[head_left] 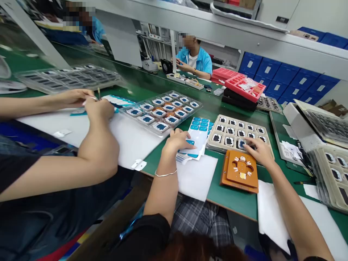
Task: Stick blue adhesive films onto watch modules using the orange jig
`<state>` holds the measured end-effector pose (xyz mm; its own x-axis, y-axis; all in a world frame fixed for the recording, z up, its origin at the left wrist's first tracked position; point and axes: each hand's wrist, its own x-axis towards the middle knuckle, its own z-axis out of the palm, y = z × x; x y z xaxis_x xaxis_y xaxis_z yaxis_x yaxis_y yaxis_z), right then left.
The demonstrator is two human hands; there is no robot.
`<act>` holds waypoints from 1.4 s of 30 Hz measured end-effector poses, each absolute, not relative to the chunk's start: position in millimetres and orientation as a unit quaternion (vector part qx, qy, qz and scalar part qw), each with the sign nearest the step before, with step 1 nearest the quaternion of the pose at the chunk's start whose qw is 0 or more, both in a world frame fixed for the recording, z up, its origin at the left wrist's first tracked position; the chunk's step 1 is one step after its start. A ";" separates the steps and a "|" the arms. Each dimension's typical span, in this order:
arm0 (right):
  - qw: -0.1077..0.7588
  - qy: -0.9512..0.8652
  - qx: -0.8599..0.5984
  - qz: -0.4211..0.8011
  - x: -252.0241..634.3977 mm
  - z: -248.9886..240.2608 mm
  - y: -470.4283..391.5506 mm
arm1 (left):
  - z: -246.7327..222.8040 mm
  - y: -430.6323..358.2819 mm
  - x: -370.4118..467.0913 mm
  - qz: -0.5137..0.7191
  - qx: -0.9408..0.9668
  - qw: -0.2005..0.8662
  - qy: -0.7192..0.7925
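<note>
My left hand (177, 142) rests on a white sheet of blue stickers (200, 135), its thumb and index finger apart. My right hand (261, 151) reaches over the near edge of a beige tray (223, 145). Its fingertips close on a small white-framed part (240, 144) with a bluish middle, sitting in or just above a tray pocket; which of these I cannot tell. Similar dark-centred parts fill other pockets. Just in front of the tray, an orange fixture block (241, 173) with a shaped recess sits between my hands.
At left, a co-worker's hands (99, 105) hold a thin tool near blue sticker sheets. Between us lies a clear tray (156, 127) of blue-topped parts. Red trays (246, 88) are stacked behind, and more trays (330, 170) stand at right. A shelf beam (244, 32) crosses above.
</note>
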<state>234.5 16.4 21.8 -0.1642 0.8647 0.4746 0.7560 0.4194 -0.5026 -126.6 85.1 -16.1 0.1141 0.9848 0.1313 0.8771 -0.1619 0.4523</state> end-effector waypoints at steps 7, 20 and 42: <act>0.400 -0.706 -0.584 0.022 292.7 12.0 21.6 | -25.4 97.0 -128.2 0.167 0.739 0.144 0.636; 0.218 -0.737 -0.638 -0.043 327.2 -8.5 35.1 | 4.0 86.0 -104.8 0.006 0.663 0.172 0.729; 0.212 -0.750 -0.618 -0.099 320.7 -9.6 27.1 | 19.6 67.3 -91.8 0.015 0.653 0.149 0.743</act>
